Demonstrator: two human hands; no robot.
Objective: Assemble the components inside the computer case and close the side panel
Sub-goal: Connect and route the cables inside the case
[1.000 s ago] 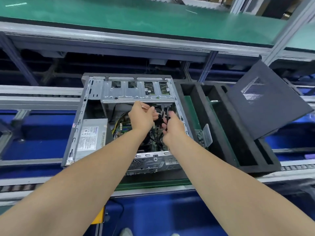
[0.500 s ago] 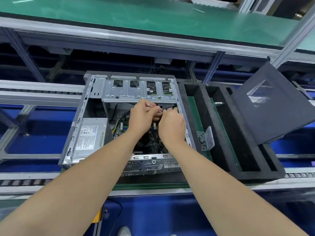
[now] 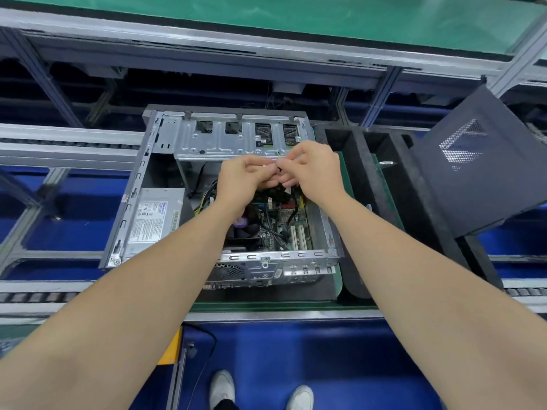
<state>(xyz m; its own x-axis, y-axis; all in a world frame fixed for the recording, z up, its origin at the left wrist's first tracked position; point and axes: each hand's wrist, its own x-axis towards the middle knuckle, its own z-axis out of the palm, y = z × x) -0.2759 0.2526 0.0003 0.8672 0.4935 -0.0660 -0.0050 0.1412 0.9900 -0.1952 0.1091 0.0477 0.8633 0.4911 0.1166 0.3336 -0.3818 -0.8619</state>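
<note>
The open computer case (image 3: 133, 202) lies on its side in front of me, motherboard (image 3: 284, 223) and power supply (image 3: 154, 216) showing. Above the board, close under the drive cage (image 3: 236, 137), my left hand (image 3: 241, 180) and my right hand (image 3: 315, 168) meet. Both have curled fingers that pinch a small pale piece with a dark cable end (image 3: 278, 171) between them; what it is stays mostly hidden. The dark side panel (image 3: 479, 164) leans tilted at the right, off the case.
A black foam tray (image 3: 381, 196) with long slots stands right of the case, a green board in it. Conveyor rails (image 3: 59, 143) run left and right. A green shelf (image 3: 266, 16) spans the back. My shoes (image 3: 222, 389) show on the blue floor below.
Both hands have lifted from deep inside the case up toward the drive cage, coming together around the small cable piece. The view has shifted slightly.
</note>
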